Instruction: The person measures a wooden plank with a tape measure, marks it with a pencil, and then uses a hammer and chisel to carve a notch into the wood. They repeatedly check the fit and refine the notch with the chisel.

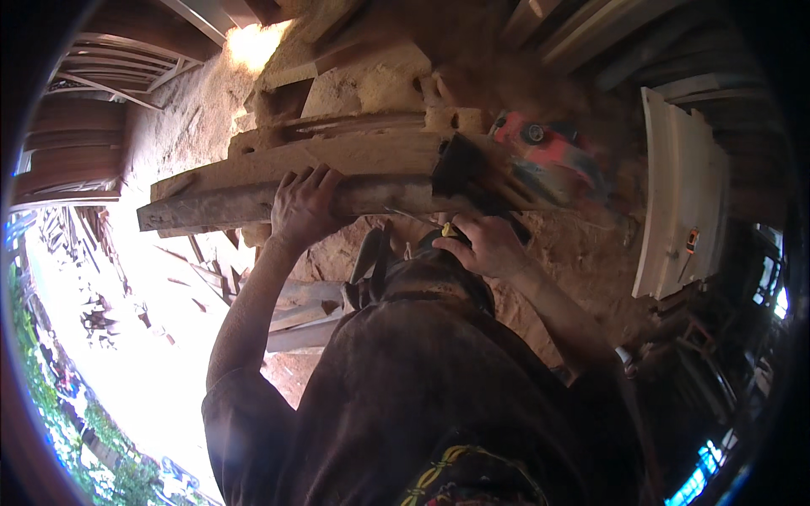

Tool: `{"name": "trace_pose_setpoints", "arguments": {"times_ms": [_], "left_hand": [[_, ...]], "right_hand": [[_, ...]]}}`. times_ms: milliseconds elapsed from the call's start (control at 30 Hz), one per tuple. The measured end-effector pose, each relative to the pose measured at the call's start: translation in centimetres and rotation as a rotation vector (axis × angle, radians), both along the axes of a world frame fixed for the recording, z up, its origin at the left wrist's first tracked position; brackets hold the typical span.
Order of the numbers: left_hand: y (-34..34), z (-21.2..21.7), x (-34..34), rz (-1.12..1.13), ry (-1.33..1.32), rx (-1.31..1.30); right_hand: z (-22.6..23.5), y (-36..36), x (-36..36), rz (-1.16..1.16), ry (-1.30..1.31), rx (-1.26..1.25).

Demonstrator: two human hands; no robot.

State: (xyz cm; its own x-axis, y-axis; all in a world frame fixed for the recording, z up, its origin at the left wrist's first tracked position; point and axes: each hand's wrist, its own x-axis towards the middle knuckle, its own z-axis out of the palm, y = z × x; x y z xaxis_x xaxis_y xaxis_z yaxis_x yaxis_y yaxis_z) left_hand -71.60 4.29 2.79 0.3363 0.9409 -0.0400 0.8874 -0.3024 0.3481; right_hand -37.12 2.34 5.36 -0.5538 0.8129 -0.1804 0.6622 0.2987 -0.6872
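We pressed our left hand, fingers closed, on the wooden beam; our right hand gripped something small and yellow; steadying seemed next.

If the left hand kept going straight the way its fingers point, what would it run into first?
The left hand already grips the long wooden beam, fingers pointing up over it. Going on, it would likely meet the sawdust-covered timber stack just behind, though depth is unclear.

You wear a dark brown short-sleeved shirt; the left sleeve ends above the elbow, so your forearms are bare. Low on the shirt there is a print with yellow, green and red lines. Your left hand and right hand have no gloves.
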Motion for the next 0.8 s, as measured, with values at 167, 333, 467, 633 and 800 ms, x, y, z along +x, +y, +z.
{"name": "trace_pose_setpoints", "arguments": {"times_ms": [167,333,467,633,800], "left_hand": [[-0.1,-0.2,-0.1,0.018,-0.003,0.014],[-0.1,-0.1,0.5,0.016,-0.023,0.012],[-0.4,-0.2,0.3,0.004,0.000,-0.003],[-0.9,0.5,0.1,0.037,0.043,-0.079],[-0.5,-0.3,0.3,0.030,0.051,-0.114]], "right_hand": [[2.9,-0.3,-1.4,0.017,-0.217,-0.041],[-0.2,-1.2,-0.7,-0.004,0.040,0.268],[-1.2,-1.7,0.0,-0.019,-0.088,-0.029],[-1.1,-1.3,-0.3,0.003,0.001,-0.056],[0.7,-0.8,-0.8,0.026,-0.158,0.024]]}}
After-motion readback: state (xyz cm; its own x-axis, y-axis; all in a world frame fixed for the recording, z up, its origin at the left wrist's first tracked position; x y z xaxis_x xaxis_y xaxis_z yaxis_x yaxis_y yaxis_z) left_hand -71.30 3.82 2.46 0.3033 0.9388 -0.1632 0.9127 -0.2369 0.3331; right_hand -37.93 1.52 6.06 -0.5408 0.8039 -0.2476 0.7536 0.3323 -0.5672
